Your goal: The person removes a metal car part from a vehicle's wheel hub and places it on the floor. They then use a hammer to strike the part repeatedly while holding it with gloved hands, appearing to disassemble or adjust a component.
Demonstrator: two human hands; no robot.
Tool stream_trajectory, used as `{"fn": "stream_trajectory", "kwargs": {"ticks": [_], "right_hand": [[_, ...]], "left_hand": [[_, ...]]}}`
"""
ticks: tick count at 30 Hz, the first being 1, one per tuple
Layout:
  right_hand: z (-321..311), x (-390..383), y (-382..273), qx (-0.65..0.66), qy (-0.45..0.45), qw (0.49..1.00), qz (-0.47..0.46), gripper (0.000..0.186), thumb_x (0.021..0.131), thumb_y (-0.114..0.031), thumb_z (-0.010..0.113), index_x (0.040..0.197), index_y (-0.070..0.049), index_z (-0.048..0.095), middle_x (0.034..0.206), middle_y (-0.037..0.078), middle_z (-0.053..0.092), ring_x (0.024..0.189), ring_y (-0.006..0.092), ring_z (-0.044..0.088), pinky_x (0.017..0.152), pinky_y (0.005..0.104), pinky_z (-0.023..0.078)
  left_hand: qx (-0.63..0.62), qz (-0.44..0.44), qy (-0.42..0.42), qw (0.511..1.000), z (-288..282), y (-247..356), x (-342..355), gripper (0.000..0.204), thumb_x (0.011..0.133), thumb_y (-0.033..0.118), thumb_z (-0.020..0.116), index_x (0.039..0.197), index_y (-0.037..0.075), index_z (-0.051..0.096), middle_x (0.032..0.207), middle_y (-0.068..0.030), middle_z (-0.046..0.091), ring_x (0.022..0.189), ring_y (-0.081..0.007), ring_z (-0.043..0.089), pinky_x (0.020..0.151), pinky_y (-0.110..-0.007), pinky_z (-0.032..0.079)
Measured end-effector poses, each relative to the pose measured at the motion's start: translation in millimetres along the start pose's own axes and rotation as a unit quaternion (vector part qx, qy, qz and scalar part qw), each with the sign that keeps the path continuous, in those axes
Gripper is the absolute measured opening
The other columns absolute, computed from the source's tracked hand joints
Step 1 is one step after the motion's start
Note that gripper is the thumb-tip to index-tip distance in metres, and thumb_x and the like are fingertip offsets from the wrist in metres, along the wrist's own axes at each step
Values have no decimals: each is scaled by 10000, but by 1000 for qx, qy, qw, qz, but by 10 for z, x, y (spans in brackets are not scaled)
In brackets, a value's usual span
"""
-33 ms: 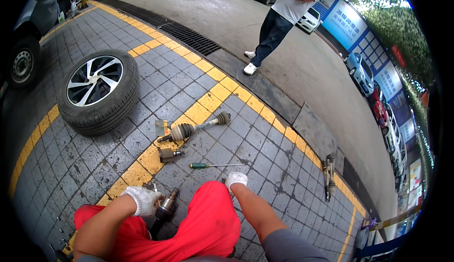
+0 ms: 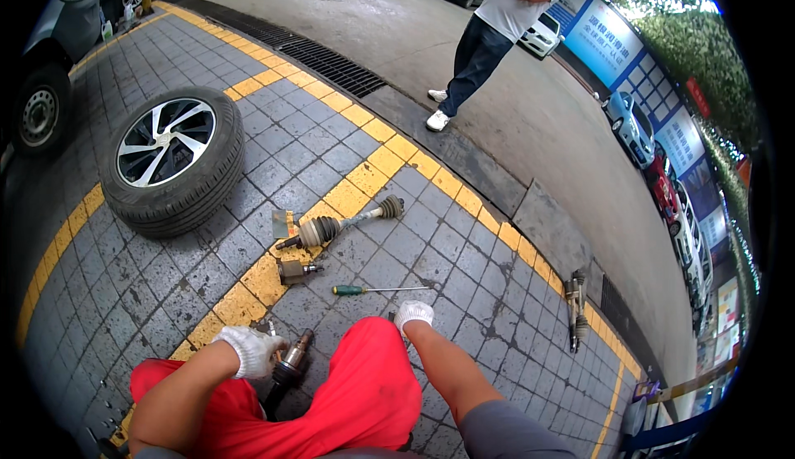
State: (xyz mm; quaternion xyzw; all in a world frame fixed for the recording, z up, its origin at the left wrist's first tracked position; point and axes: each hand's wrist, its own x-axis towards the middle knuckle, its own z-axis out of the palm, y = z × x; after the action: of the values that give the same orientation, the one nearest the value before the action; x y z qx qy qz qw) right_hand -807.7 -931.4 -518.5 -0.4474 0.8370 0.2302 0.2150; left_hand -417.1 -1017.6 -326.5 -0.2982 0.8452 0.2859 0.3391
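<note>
My left hand (image 2: 253,352), in a white knit glove, is closed beside a drive-shaft joint (image 2: 291,358). A thin pale stick (image 2: 272,327) pokes up from its fingers, too small to name surely. The joint's dark shaft runs back between my red-trousered legs; whether my fingers touch the joint I cannot tell. My right hand (image 2: 413,315), also gloved in white, is low beside my right knee, its fingers mostly hidden. A green-handled screwdriver (image 2: 349,291) lies on the tiles just ahead of the hands. Beyond it are a loose joint housing (image 2: 291,272) and a drive shaft with rubber boots (image 2: 323,231).
A wheel with tyre (image 2: 171,161) lies flat at left, near a parked vehicle (image 2: 41,103). Another drive shaft (image 2: 575,311) rests at right by the yellow line. A person (image 2: 497,36) stands beyond the drain grate (image 2: 331,63). Small hardware lies at lower left.
</note>
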Motion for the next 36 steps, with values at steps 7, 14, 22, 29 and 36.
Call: {"fn": "stream_trajectory", "kwargs": {"ticks": [7,14,22,29,36], "right_hand": [[27,17,25,1,4,1000,5,370,916,-303,633,1182,-101,792,1267,138,742,1183,303,719,961,420,580],[28,43,10,20,5,1000,24,356,911,-297,645,1178,-115,795,1252,138,747,1171,312,722,952,426,582],[-41,81,-58,28,-13,999,21,358,915,-306,654,1178,-108,793,1273,152,734,1182,324,715,965,439,577],[-19,109,-11,19,-19,999,40,367,932,-302,624,1204,-115,784,1298,140,726,1204,315,705,976,433,573],[19,171,2,14,-17,999,31,362,939,-296,612,1205,-120,785,1303,133,725,1208,317,703,979,435,571]], "left_hand": [[-19,16,6,1000,-3,-14,-14,547,946,291,557,1490,234,560,1201,-201,734,1134,-384,700,962,-484,543],[-23,15,2,1000,2,-46,-24,547,949,295,555,1494,242,556,1220,-195,730,1140,-380,699,964,-477,544],[-11,9,-4,1000,-15,-84,-64,555,961,335,549,1510,253,540,1277,-187,717,1169,-366,696,977,-469,541],[-14,10,-13,1000,33,-106,-17,538,968,344,548,1495,236,553,1269,-207,714,1168,-376,693,987,-482,535],[-5,3,-8,1000,1,-76,-62,527,974,324,543,1494,234,552,1251,-214,717,1163,-381,693,997,-476,535]]}}
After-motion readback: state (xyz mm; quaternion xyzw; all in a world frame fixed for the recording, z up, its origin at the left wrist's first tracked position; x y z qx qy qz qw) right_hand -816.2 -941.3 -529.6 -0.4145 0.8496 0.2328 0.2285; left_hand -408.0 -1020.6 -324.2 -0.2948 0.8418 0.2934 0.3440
